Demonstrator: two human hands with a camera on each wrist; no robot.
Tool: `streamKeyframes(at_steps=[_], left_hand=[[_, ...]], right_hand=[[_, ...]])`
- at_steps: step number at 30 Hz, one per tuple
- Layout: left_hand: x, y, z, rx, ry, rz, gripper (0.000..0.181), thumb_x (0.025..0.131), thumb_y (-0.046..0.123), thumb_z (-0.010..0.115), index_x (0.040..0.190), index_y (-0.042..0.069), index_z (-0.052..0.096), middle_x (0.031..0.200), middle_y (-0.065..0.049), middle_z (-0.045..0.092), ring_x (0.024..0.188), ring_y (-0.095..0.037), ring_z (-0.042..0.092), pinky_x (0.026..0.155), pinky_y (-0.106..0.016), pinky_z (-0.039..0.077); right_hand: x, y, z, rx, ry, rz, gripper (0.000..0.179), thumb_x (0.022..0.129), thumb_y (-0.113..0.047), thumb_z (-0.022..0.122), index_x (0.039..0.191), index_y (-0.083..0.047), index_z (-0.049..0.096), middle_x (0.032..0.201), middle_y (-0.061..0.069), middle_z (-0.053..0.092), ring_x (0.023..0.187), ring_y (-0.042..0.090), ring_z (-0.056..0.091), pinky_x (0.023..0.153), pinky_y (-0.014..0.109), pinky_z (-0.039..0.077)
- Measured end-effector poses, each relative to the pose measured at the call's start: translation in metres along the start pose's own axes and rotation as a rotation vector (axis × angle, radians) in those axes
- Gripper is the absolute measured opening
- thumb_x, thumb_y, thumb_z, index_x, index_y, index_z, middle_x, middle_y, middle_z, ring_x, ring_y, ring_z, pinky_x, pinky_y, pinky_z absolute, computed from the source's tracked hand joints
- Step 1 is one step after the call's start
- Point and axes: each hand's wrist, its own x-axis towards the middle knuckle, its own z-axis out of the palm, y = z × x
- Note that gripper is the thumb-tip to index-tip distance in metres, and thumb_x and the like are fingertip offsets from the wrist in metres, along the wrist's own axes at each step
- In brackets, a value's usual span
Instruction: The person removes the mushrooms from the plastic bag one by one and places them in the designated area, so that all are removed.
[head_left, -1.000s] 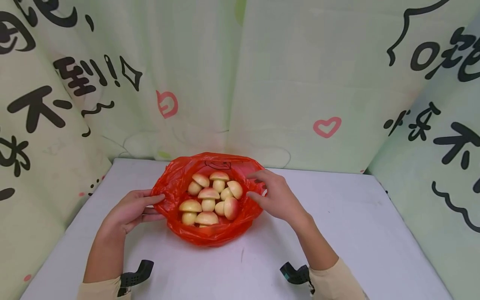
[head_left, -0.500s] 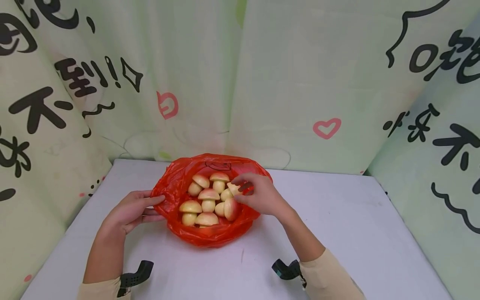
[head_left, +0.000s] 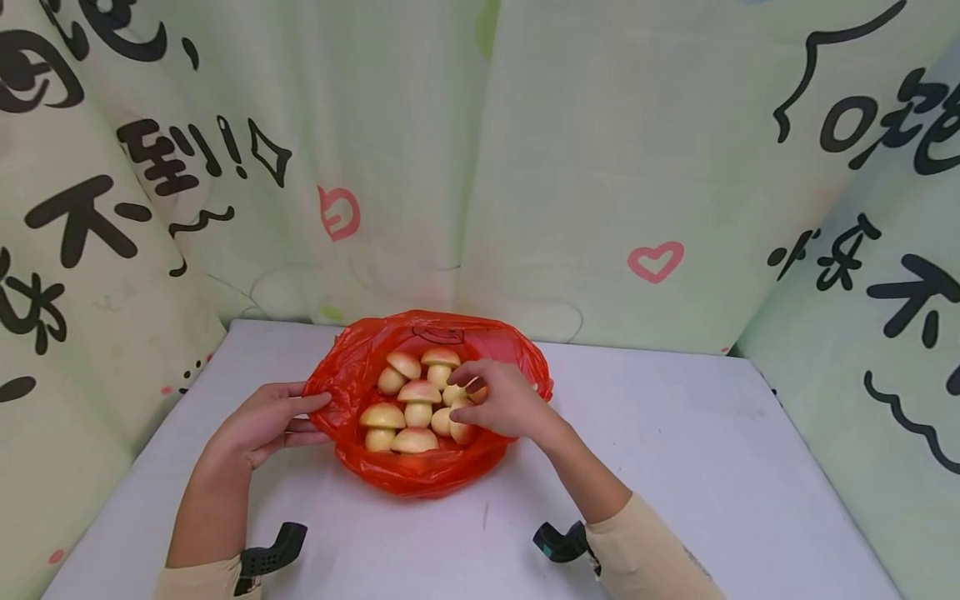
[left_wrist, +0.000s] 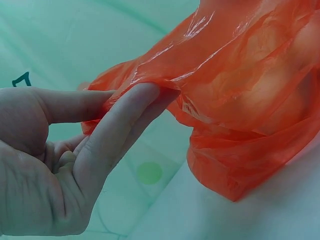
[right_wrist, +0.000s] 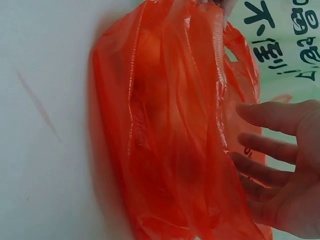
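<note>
A red plastic bag (head_left: 420,479) stands on the table with its mouth spread wide. Inside lie several toy-like mushrooms (head_left: 381,417), cream with pinkish caps. At the bag's left rim my left hand (head_left: 266,421) pinches the plastic between thumb and fingers; the left wrist view shows the film (left_wrist: 165,82) between them. My right hand (head_left: 502,400) reaches over the right rim, thumb and fingers apart, above the mushrooms on the right and partly hiding them. In the right wrist view its fingers (right_wrist: 270,150) are spread behind the bag's edge, with nothing seen held.
The white table (head_left: 675,467) spreads around the bag, and its far edge meets a pale green curtain (head_left: 555,208) printed with black characters. Similar curtains hang at both sides. A black device (head_left: 273,548) is strapped to the left wrist, another (head_left: 561,542) to the right.
My right hand has left the bag's right rim and moved left and slightly down, over the mushrooms on the right. My left hand keeps its place on the left rim.
</note>
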Motion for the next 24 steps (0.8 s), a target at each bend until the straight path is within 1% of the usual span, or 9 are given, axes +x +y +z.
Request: streamKeyframes(at_steps=[5,7,10,15,17,22,24], left_hand=[[0.001,0.000,0.000,-0.001,0.000,0.002,0.061,0.104,0.025,0.065,0.150,-0.009,0.043,0.110,-0.006,0.077,0.091,-0.025,0.080,0.081,-0.036,0.065],[0.001,0.000,0.001,-0.001,0.000,0.001,0.062,0.104,0.025,0.066,0.150,-0.009,0.043,0.110,-0.007,0.077,0.091,-0.026,0.080,0.081,-0.036,0.065],[0.001,0.000,0.001,0.000,0.000,0.000,0.061,0.104,0.025,0.066,0.150,-0.009,0.043,0.110,-0.007,0.077,0.091,-0.026,0.080,0.081,-0.036,0.065],[0.001,0.001,0.002,0.005,0.000,-0.001,0.062,0.104,0.025,0.065,0.151,-0.009,0.042,0.110,-0.007,0.076,0.091,-0.026,0.080,0.081,-0.036,0.065],[0.000,0.000,0.002,0.007,0.000,0.000,0.062,0.104,0.025,0.065,0.151,-0.009,0.042,0.110,-0.007,0.076,0.091,-0.026,0.080,0.081,-0.036,0.065],[-0.001,0.000,0.001,0.020,-0.003,0.009,0.061,0.105,0.025,0.065,0.150,-0.009,0.041,0.109,-0.007,0.076,0.090,-0.025,0.080,0.081,-0.035,0.065],[-0.001,-0.001,0.001,0.027,-0.006,0.014,0.061,0.105,0.025,0.064,0.149,-0.010,0.041,0.108,-0.007,0.075,0.089,-0.025,0.080,0.081,-0.034,0.065]], right_hand=[[0.001,-0.001,0.005,-0.031,-0.015,0.017,0.041,0.087,-0.017,0.085,0.124,-0.009,0.070,0.121,0.009,0.070,0.114,0.028,0.064,0.084,0.036,0.064],[0.002,0.000,0.007,-0.051,-0.017,0.020,0.040,0.086,-0.017,0.086,0.123,-0.010,0.070,0.120,0.009,0.069,0.113,0.027,0.063,0.084,0.035,0.064],[0.002,0.001,0.010,-0.071,-0.019,0.017,0.041,0.086,-0.017,0.086,0.123,-0.010,0.070,0.120,0.008,0.070,0.113,0.026,0.062,0.087,0.036,0.063],[0.002,0.001,0.014,-0.094,-0.019,0.000,0.042,0.086,-0.015,0.086,0.124,-0.009,0.071,0.122,0.008,0.071,0.114,0.025,0.062,0.094,0.041,0.062],[0.003,0.001,0.016,-0.104,-0.016,-0.002,0.042,0.085,-0.015,0.086,0.124,-0.009,0.071,0.121,0.007,0.071,0.114,0.024,0.062,0.093,0.042,0.062],[0.003,0.004,0.022,-0.081,-0.014,-0.004,0.041,0.085,-0.016,0.086,0.122,-0.008,0.071,0.118,0.005,0.070,0.111,0.021,0.061,0.089,0.037,0.061],[0.002,0.005,0.024,-0.073,-0.011,-0.007,0.041,0.085,-0.017,0.086,0.122,-0.008,0.072,0.118,0.003,0.070,0.112,0.020,0.061,0.088,0.035,0.061]])
